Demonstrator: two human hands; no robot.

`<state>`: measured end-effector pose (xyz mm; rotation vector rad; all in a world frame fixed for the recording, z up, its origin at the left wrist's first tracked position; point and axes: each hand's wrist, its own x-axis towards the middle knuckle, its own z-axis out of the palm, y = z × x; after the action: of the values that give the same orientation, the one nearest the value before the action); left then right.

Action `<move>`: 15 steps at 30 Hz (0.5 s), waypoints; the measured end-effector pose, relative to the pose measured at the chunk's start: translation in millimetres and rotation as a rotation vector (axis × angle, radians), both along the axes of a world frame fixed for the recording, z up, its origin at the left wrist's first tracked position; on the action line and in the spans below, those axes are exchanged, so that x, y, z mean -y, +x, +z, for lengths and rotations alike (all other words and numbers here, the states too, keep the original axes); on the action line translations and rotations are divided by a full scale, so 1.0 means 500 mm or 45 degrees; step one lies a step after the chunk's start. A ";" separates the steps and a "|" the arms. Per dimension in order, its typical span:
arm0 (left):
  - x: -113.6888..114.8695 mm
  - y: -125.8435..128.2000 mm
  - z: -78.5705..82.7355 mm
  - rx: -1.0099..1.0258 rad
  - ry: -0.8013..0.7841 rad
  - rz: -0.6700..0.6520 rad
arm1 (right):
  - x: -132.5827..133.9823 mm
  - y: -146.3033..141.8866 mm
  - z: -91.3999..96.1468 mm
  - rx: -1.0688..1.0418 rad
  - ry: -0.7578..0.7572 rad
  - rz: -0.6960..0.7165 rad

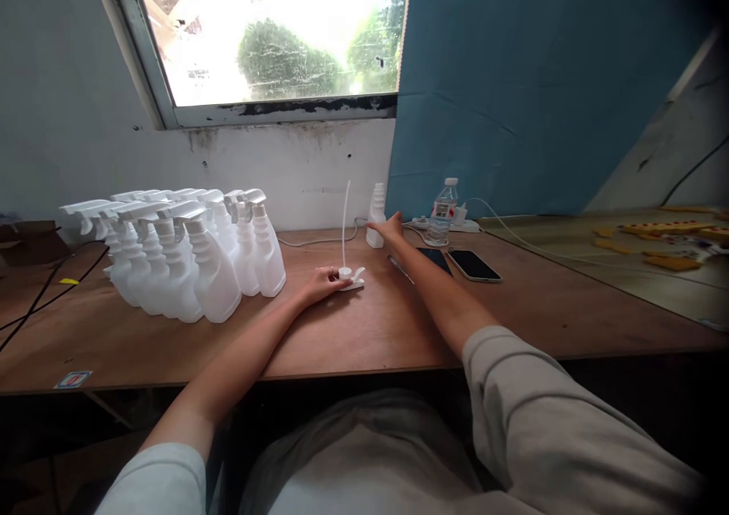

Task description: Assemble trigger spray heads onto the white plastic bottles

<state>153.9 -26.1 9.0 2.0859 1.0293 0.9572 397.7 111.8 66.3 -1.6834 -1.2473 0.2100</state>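
My left hand [323, 283] is closed on a white trigger spray head [345, 273], which rests upside down on the table. Its thin dip tube [345, 226] points straight up, and the trigger sticks out to the right. Farther back, my right hand [388, 229] is at an upright white spray bottle [377, 210] with no head on its neck. The thumb lies across the front of this bottle, and the other fingers are partly hidden at its right side. To the left stand several white spray bottles [216, 272] fitted with trigger heads, packed close together.
A clear water bottle [443, 215] stands right of my right hand, near a white charger and cable. A phone [474, 265], a dark flat device [435, 260] and a pen [401, 269] lie by my right forearm. The wooden table [353, 340] meets the wall below a window.
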 end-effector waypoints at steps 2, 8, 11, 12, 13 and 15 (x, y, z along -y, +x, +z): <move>-0.003 -0.001 -0.004 0.046 0.042 0.030 | -0.011 -0.008 -0.008 -0.056 -0.050 0.065; -0.011 -0.003 0.000 0.218 0.168 0.178 | 0.032 -0.039 -0.038 -0.030 0.052 0.314; -0.016 -0.007 0.030 0.260 0.283 0.296 | 0.091 -0.050 -0.057 -0.001 0.123 0.533; -0.017 -0.010 0.047 0.266 0.361 0.331 | 0.114 -0.051 -0.065 0.009 0.139 0.591; -0.018 -0.013 0.070 0.272 0.451 0.368 | 0.137 -0.050 -0.072 0.018 0.155 0.638; -0.020 -0.020 0.127 0.282 0.640 0.449 | 0.181 -0.044 -0.085 0.022 0.193 0.761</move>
<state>143.8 -15.8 72.3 2.1481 1.1461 1.7327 375.9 21.5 23.9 -1.1499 -1.7106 0.4456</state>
